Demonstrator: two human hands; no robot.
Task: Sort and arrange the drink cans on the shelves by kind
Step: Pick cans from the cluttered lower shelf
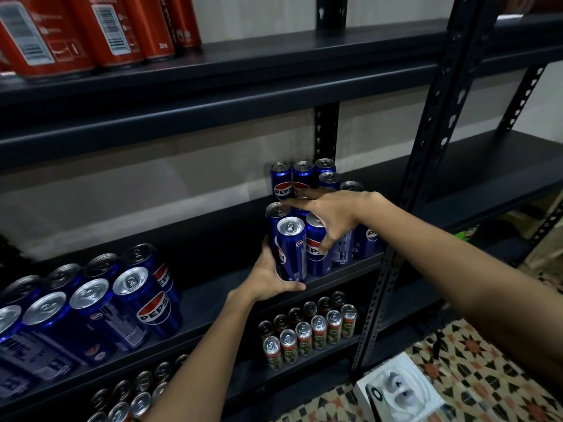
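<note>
Entry, head view. I logged the scene from the biggest item down.

The dark metal shelving unit (231,86) filled the view. Its top board carried orange-red cans (106,28). The middle shelf (213,300) held two groups of blue Pepsi cans: a left block (100,303) at the near edge, and a right cluster (316,178) by the upright post (393,269), well apart from the first. The bottom shelf carried small cans with red and green labels (307,333). A white box (399,391) lay on the patterned floor.

My left hand (268,278) gripped the front Pepsi can (292,248) low on its body, thumb under its base edge, at the shelf's front lip. My right hand (329,214) spread wide over the cluster, fingers curved down onto the tops and side of a neighbouring can (316,251); I could not tell whether it truly gripped that can or only steadied it.

Risks as I judged them:
- The held can sat at the very lip. A slack grip could let it slip off onto the cans below.
- Pushing it in against tightly packed neighbours could topple one, and tall slim cans would fall in a chain.
- The right forearm crossed close to the post, so a quick pull-back might knock the outer cans.
- Labels faced different ways; a hurried placement would leave the row untidy.
</note>
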